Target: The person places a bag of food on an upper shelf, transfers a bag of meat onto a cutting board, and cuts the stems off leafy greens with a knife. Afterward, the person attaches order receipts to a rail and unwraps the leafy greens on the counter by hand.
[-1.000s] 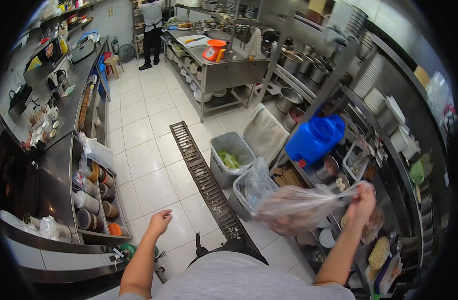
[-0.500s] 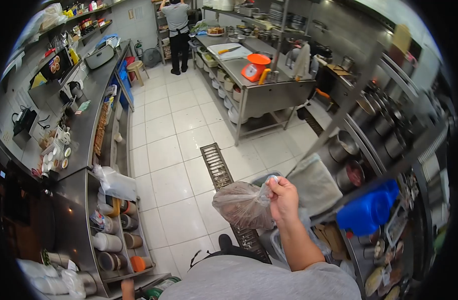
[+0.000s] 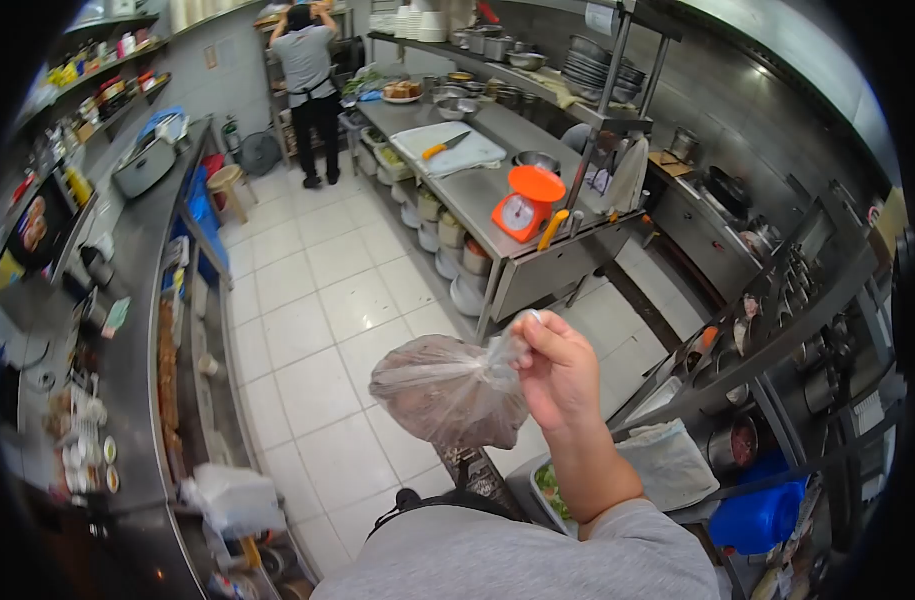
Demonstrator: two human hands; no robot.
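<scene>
My right hand point(image 3: 556, 370) pinches the gathered neck of a clear plastic bag point(image 3: 448, 392). Something brownish fills the bag, but I cannot make out what it is. The bag hangs out to the left of the hand, above the tiled floor and in front of my body. Below my forearm is a bin with green leaves point(image 3: 550, 492), partly covered by the arm. My left hand is out of view.
An orange scale point(image 3: 530, 203) stands on the steel table point(image 3: 498, 240), near a knife point(image 3: 446, 146) on a white board. A co-worker point(image 3: 311, 90) stands at the far shelves with arms raised. A counter point(image 3: 143, 330) runs along the left; a blue container point(image 3: 758, 515) sits low right.
The view has moved forward, so the steel table and scale look nearer. The bag, still in my right hand, sits slightly higher and further left. My left hand's edge has left the view.
</scene>
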